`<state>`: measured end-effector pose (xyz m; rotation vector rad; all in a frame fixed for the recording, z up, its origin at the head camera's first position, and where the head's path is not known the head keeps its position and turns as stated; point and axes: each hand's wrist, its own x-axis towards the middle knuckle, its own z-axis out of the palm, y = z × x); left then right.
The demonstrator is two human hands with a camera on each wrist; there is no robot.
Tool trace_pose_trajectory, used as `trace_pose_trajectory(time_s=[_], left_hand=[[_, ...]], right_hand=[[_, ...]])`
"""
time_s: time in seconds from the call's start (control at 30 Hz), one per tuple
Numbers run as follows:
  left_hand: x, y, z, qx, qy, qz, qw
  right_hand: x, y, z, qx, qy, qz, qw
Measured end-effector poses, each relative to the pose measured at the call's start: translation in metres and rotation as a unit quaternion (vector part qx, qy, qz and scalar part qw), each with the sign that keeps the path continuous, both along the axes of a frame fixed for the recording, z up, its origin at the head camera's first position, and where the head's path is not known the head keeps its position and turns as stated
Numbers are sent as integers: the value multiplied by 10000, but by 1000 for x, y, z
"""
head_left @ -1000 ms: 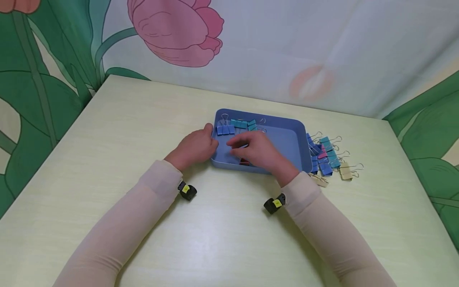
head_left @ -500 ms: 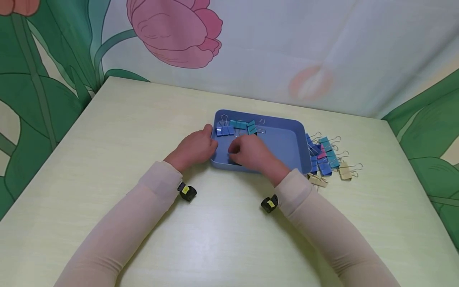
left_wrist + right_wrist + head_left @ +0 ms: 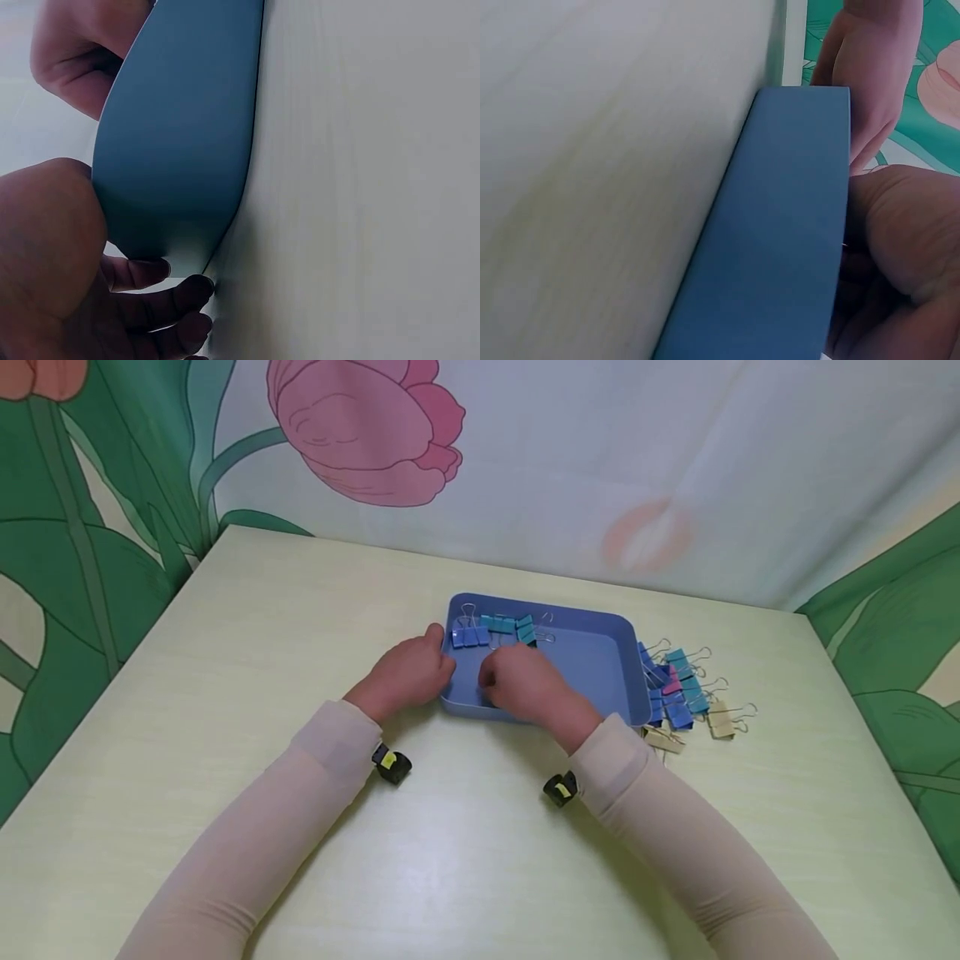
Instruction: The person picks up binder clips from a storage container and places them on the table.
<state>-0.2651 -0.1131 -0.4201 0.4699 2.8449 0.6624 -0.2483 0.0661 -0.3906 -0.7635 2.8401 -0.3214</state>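
A blue rectangular tray [image 3: 588, 664] stands on the table. My left hand [image 3: 408, 670] grips its left end, thumb at the rim; in the left wrist view the fingers [image 3: 176, 296] curl around the tray's outer corner. Inside the front left part of the tray, my right hand [image 3: 525, 683] has its fingertips bunched in a pinch around a dark binder clip, mostly hidden beneath them. Along the tray's back left lie a blue binder clip [image 3: 470, 637] and two teal binder clips [image 3: 498, 624]. In the right wrist view, the tray wall covers part of the right hand [image 3: 915, 247].
Right beside the tray is a loose heap of blue, teal and pink binder clips [image 3: 678, 710]. Cream binder clips [image 3: 722, 720] lie at its edge, one near the tray's front right corner. A flower-print curtain [image 3: 525, 468] hangs behind the table [image 3: 420, 860].
The right hand has moved slightly left and its spread thumb and fingers have closed over the dark clip, which showed beneath them before. The left hand keeps its hold on the tray.
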Motion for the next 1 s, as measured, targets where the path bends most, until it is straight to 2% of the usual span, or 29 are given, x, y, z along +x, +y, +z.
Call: trace_pose_trajectory(time_s=[0.23,0.5,0.77,1.0], left_hand=[[2,2,2,6,-56,-19,10000],[0,3,2,-17,-112,20,9999],[-1,2,0,-17,-149,71,9999],[-2,2,-1,34,-125,86,9999]], right_hand=[[5,4,6,-150,279,134,9994],[4,20,15,-974,17,-437,9943],[6,42,22,-1221,308,-882,9881],[14,60,26,-1518,699,-977,9811]])
